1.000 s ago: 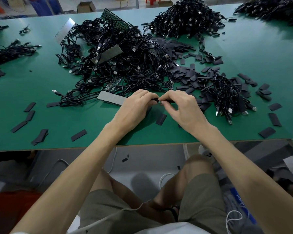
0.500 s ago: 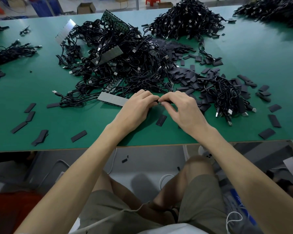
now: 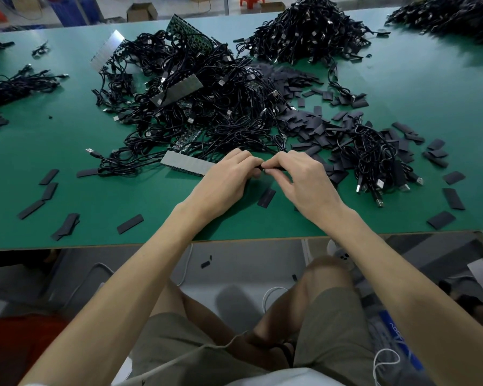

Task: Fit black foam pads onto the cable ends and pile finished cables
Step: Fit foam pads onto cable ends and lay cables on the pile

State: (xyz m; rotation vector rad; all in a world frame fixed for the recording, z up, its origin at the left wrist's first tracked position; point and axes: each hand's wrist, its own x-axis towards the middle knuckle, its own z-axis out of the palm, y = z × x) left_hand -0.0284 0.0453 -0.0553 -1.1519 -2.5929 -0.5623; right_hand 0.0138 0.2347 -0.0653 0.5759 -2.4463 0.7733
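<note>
Left hand [image 3: 226, 176] and right hand [image 3: 304, 179] both pinch one thin black cable end [image 3: 273, 169]. It sits just above the green worktop [image 3: 123, 196].

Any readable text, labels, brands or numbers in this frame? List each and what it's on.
No text here is legible.
Blue sheet on the floor by the right leg: white lettering, too blurred and skewed to read.
Green circuit board, far centre-left: any markings are too small to read.
</note>
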